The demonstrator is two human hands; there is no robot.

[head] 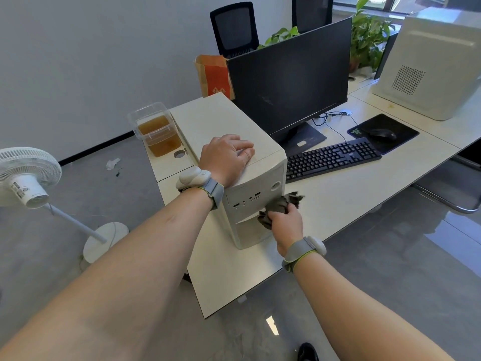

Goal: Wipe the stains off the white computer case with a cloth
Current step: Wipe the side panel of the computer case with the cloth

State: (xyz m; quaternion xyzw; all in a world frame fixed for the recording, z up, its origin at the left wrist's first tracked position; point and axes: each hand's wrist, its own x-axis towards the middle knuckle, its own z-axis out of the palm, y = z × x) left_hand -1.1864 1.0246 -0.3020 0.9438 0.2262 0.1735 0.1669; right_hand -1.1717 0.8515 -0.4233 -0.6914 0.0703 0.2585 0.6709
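From the head camera, the wiping is under way on the front panel of the white computer case (229,131), which stands upright at the near left end of the desk (325,199), left of the keyboard (331,158) and in front of the monitor (289,79). The right hand (285,224) clutches a bunched dark grey cloth (279,208), pressing it against the panel just below the port row. The left hand (226,157) rests on the case top, fingers loosely bent over the front edge, seemingly to steady it. Next, I judge, the cloth should sweep across the lower front while the case is braced. The case looks off-white and matte; no stains are clear from here
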